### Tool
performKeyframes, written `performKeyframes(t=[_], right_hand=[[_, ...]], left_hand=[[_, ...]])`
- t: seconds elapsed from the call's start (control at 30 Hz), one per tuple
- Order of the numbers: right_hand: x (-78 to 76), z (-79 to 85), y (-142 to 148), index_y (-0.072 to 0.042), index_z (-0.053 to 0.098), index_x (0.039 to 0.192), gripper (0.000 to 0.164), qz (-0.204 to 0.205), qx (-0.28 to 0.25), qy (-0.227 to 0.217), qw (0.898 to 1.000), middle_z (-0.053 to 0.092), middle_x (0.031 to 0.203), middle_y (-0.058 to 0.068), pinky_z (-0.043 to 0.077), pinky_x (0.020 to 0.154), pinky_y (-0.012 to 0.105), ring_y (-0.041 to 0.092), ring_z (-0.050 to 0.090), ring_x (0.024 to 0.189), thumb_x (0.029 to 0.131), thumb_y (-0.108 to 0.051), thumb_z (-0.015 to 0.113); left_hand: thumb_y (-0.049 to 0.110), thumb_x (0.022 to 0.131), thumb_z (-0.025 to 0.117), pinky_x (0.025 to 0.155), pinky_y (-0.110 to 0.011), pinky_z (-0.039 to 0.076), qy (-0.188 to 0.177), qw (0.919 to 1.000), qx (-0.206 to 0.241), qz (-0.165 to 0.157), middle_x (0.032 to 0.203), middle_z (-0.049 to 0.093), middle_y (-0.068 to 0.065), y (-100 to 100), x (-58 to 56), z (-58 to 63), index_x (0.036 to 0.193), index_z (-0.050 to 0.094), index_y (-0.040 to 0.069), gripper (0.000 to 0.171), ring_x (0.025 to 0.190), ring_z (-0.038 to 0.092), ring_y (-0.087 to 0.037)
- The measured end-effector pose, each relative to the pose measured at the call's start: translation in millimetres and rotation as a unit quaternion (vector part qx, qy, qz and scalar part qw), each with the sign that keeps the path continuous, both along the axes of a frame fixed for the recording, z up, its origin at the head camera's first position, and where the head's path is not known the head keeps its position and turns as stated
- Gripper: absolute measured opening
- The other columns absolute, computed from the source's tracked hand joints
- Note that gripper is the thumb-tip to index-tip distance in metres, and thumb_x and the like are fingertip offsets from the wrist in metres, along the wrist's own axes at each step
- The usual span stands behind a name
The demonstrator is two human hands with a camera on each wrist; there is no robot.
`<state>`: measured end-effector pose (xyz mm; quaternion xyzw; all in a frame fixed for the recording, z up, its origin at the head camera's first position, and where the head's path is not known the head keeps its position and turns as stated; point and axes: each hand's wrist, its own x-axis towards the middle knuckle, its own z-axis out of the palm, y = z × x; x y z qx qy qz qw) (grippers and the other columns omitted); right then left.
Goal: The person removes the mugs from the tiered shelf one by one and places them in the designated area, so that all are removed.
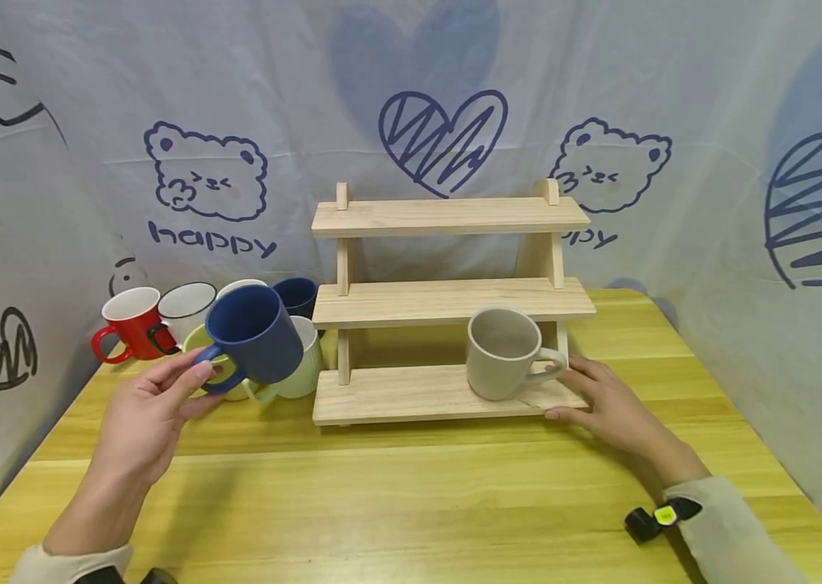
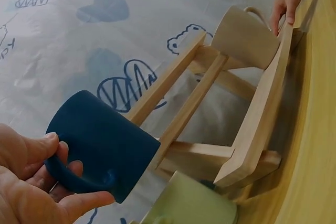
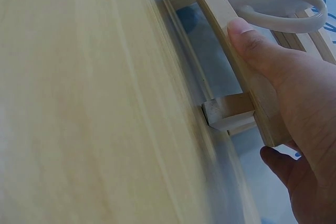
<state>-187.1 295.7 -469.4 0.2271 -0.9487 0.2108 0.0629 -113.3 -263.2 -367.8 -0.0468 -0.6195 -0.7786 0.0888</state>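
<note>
My left hand (image 1: 151, 414) pinches the handle of a dark blue mug (image 1: 265, 345), held tilted in the air left of the wooden shelf rack (image 1: 411, 397). In the left wrist view, the thumb and fingers close around the blue mug's handle (image 2: 79, 177). A beige mug (image 1: 502, 357) stands on the right part of the lowest tier, its handle pointing right. My right hand (image 1: 608, 405) grips the right end of that tier, just beside the beige mug. In the right wrist view, its thumb (image 3: 252, 38) lies on the board's front edge and the other fingers are partly hidden behind it.
Left of the rack stand a red mug (image 1: 135, 324), a white mug with a dark rim (image 1: 188, 308), a pale green mug (image 1: 301, 365) and several others, partly hidden behind the blue mug. A patterned curtain (image 1: 294, 81) hangs behind the wooden table (image 1: 382, 503).
</note>
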Motion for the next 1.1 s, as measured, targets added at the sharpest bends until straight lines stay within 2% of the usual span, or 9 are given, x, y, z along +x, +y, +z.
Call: performKeyframes(t=[0.17,0.4,0.6,0.83,1.1], right_hand=[[0.2,0.3,-0.6,-0.01,0.056,0.138,0.07,-0.002,0.0,-0.005,1.0,0.037,0.148,0.023,0.033,0.103,0.065,0.045,0.033,0.134,0.083,-0.05,0.073],[0.1,0.4,-0.7,-0.01,0.056,0.137,0.069,-0.001,-0.004,-0.001,1.0,0.038,0.147,0.023,0.033,0.102,0.065,0.045,0.034,0.133,0.083,-0.049,0.074],[0.2,-0.2,-0.6,-0.009,0.056,0.137,0.069,-0.001,-0.003,-0.001,1.0,0.038,0.148,0.024,0.033,0.102,0.065,0.045,0.034,0.133,0.083,-0.049,0.074],[0.4,0.5,-1.4,-0.009,0.056,0.138,0.07,-0.004,-0.004,-0.008,1.0,0.037,0.148,0.023,0.033,0.102,0.065,0.045,0.033,0.133,0.083,-0.049,0.074],[1.2,0.6,-0.7,-0.009,0.056,0.138,0.07,-0.006,-0.005,-0.016,1.0,0.036,0.149,0.023,0.033,0.102,0.065,0.046,0.032,0.134,0.084,-0.05,0.073]], left_hand=[[0.0,0.092,0.064,0.072,-0.032,0.058,0.014,0.9994,0.026,0.016,0.099,0.069,-0.004,-11.4,1.5,2.5,0.112,0.072,0.003,0.021,0.089,0.068,-0.014],[0.001,0.091,0.066,0.07,-0.032,0.058,0.017,0.9985,0.026,0.046,0.1,0.069,-0.004,-24.8,2.7,3.4,0.113,0.072,0.001,0.023,0.088,0.067,-0.013],[0.001,0.09,0.067,0.069,-0.034,0.058,0.019,0.9975,0.045,0.051,0.101,0.069,-0.005,-36.2,4.1,3.8,0.113,0.071,0.0,0.024,0.087,0.069,-0.015],[0.005,0.09,0.068,0.065,-0.03,0.058,0.009,0.9956,0.014,0.092,0.1,0.071,-0.003,-50.4,4.7,3.1,0.115,0.072,0.004,0.026,0.084,0.069,-0.012],[0.003,0.091,0.066,0.063,-0.026,0.058,0.034,0.9925,-0.007,0.117,0.096,0.073,-0.002,-65.2,3.7,1.9,0.115,0.072,0.003,0.025,0.083,0.069,-0.01]])
